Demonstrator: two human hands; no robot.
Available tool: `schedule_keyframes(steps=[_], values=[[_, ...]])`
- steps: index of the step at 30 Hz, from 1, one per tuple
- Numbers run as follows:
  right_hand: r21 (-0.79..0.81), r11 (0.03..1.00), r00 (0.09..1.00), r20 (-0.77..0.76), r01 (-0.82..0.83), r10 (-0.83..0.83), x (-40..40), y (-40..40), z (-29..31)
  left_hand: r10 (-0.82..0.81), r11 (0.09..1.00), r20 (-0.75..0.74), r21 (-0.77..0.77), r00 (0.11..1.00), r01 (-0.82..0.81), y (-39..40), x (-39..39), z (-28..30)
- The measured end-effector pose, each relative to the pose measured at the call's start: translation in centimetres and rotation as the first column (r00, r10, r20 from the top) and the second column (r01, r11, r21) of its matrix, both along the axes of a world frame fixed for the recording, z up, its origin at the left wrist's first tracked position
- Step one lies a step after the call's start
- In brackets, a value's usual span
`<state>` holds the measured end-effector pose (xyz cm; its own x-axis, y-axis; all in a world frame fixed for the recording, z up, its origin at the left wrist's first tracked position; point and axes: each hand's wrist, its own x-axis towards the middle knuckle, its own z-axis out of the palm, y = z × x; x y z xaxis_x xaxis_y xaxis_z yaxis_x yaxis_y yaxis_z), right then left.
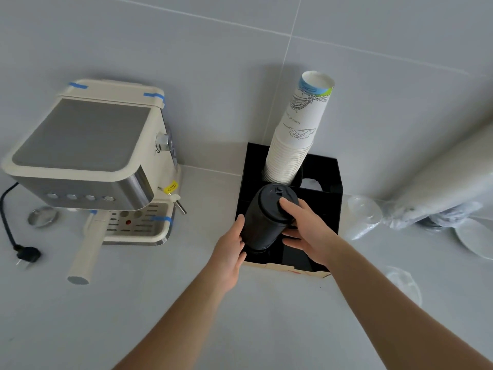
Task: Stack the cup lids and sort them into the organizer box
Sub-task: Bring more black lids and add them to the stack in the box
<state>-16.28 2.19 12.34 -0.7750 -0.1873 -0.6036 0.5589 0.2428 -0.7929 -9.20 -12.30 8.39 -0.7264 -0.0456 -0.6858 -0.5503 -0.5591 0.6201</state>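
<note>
Two bare forearms reach to the black organizer box [330,182]; the left hand [229,244] and right hand [304,231] clasp a tall stack of black lids [266,217] between them, tilted over the box's front-left compartment, with stacked paper cups [296,140] standing in its rear-left compartment.

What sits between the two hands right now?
In the head view, the stack of black cup lids fills the gap, left hand on its side, right hand over its top edge, above the black organizer box.

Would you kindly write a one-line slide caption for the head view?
Both hands, left and right, hold a stack of black lids over the black organizer box, beside paper cups.
</note>
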Motion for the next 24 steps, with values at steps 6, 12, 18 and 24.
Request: schedule_keyframes(steps=[6, 12, 18, 24], values=[[0.030, 0.999, 1.000, -0.001, -0.022, 0.022, -1.1, -0.8, -0.6, -0.033, 0.999, 0.000, -0.042, 0.999, 0.033, 0.3, -0.9, -0.1], [0.052, 0.998, 0.999, -0.022, -0.023, 0.024, -1.3, -0.8, -0.9, -0.054, 0.997, -0.004, -0.046, 0.999, 0.054, 0.5, -1.2, -0.2], [0.040, 0.999, 1.000, -0.005, -0.013, 0.013, -0.8, -0.7, -1.8, -0.093, 0.994, 0.012, -0.064, 0.996, 0.094, 0.4, -1.2, -0.9], [0.052, 0.999, 1.000, -0.003, -0.017, 0.017, -0.6, -0.9, -2.8, -0.106, 0.993, 0.005, -0.053, 0.994, 0.106, 0.7, -1.2, -1.3]])
